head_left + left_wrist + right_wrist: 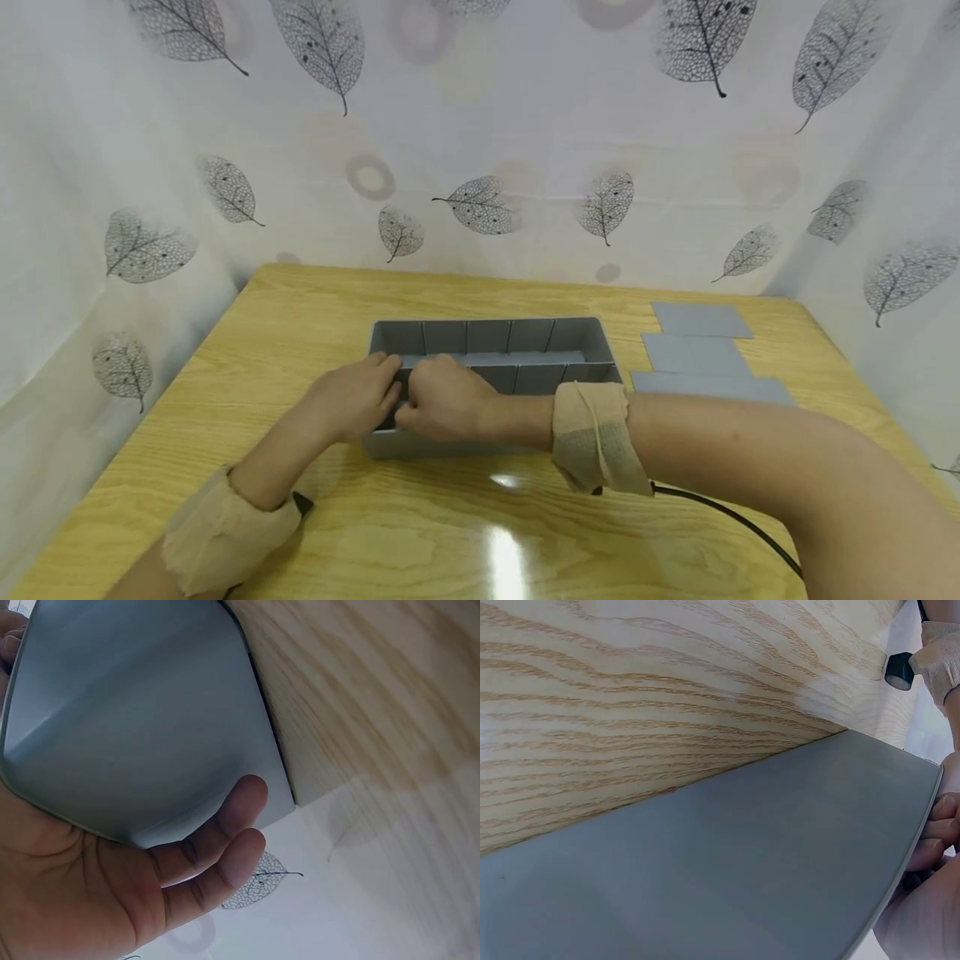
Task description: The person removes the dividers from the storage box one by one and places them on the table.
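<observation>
A grey plastic box with a lengthwise partition and slotted inner walls sits on the table. My left hand reaches over its left end wall into the front compartment; in the left wrist view two fingers lie outside that wall, while the other fingertips are hidden behind it. Right beside it, my right hand bends into the same compartment with curled fingers. The right wrist view shows the box's front wall and curled fingers behind its rim. Whatever either hand holds inside is hidden.
Several flat grey panels, such as the middle one, lie on the wooden table right of the box. A black cable runs from the right wrist wrap. Leaf-print cloth surrounds the table's back and sides.
</observation>
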Action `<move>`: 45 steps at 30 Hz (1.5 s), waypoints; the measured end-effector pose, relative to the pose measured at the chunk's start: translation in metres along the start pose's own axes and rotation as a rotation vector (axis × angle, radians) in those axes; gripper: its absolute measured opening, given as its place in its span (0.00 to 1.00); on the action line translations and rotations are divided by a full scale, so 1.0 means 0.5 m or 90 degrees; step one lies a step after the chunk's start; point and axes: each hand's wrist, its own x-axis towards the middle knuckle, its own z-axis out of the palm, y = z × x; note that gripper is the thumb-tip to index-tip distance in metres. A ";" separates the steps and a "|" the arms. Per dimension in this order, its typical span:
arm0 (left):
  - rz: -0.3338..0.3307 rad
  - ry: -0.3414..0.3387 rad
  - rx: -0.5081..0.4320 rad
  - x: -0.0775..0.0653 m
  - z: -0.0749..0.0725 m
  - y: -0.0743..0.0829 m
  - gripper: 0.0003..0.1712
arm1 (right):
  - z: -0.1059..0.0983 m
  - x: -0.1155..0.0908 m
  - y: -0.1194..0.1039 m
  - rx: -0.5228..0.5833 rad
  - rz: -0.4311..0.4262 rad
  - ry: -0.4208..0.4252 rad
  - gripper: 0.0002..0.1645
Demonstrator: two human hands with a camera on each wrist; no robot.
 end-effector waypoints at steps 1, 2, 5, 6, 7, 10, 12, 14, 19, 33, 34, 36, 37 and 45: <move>0.000 -0.001 0.002 0.000 0.000 0.000 0.09 | 0.000 0.000 0.000 0.007 0.003 -0.002 0.24; -0.001 -0.004 0.002 0.001 0.000 0.000 0.09 | 0.001 0.000 0.001 0.010 0.004 0.000 0.24; -0.005 -0.010 -0.001 0.002 0.001 -0.001 0.08 | 0.004 0.002 0.002 0.023 0.010 0.007 0.24; -0.006 -0.009 0.000 0.002 0.001 -0.001 0.08 | 0.005 0.003 0.003 0.025 0.011 0.012 0.24; -0.006 -0.010 -0.001 0.002 0.001 -0.001 0.09 | 0.006 0.003 0.004 0.029 0.011 0.016 0.24; -0.008 -0.008 0.000 0.002 0.000 -0.001 0.09 | 0.008 0.004 0.005 0.046 0.011 0.030 0.24; -0.008 -0.008 0.002 0.001 -0.001 0.000 0.09 | 0.006 0.004 0.004 0.060 0.008 0.038 0.24; -0.008 -0.012 0.000 0.000 -0.002 0.000 0.09 | 0.001 0.003 0.001 0.072 0.004 0.042 0.24; -0.011 -0.036 -0.004 -0.003 -0.009 0.001 0.11 | -0.037 0.004 -0.016 0.076 -0.036 0.074 0.25; -0.004 -0.043 -0.006 0.000 -0.001 -0.005 0.07 | -0.103 -0.002 -0.027 0.056 -0.048 0.066 0.24; -0.003 -0.040 -0.003 0.001 0.000 -0.006 0.10 | -0.104 -0.001 -0.027 0.056 -0.046 0.067 0.24; -0.002 -0.034 0.002 0.001 0.000 -0.006 0.14 | -0.106 0.003 -0.027 0.053 -0.041 0.068 0.24; -0.003 -0.034 0.005 0.001 -0.001 -0.006 0.16 | -0.106 0.004 -0.027 0.052 -0.040 0.068 0.25; -0.021 -0.050 0.005 -0.001 -0.011 -0.003 0.09 | -0.101 -0.005 -0.038 0.047 -0.073 0.117 0.23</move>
